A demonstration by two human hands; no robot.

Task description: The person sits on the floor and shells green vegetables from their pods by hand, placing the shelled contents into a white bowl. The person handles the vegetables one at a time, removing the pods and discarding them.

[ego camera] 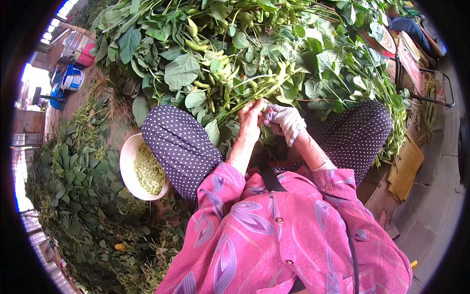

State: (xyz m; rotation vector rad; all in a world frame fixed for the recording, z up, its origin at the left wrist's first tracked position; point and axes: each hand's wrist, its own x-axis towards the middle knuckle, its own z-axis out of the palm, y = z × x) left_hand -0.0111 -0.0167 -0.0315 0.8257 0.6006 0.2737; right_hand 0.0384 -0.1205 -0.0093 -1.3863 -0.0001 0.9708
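My bare left hand (pixel 250 117) grips the green stems of a soybean plant (pixel 235 104). A cluster of plump pods (pixel 281 75) on this plant points up and right, beyond my fingers. Against the left fingertips my right hand (pixel 285 120), in a whitish glove, has its fingers curled and pinched on the plant. A pale green bit shows there; the rest of the pinch is hidden. Both hands are between my bent knees, above leafy stalks. Beside my left knee a white bucket (pixel 126 167) holds many picked pods (pixel 148 171).
A large heap of soybean plants (pixel 183 71) rises in front. More leafy plants (pixel 73 183) lie at the left. A metal-framed chair (pixel 427 86) and a yellow-brown flat piece (pixel 405 167) are at the right. Blue-white containers (pixel 72 79) stand far left; a seated person (pixel 411 25) is upper right.
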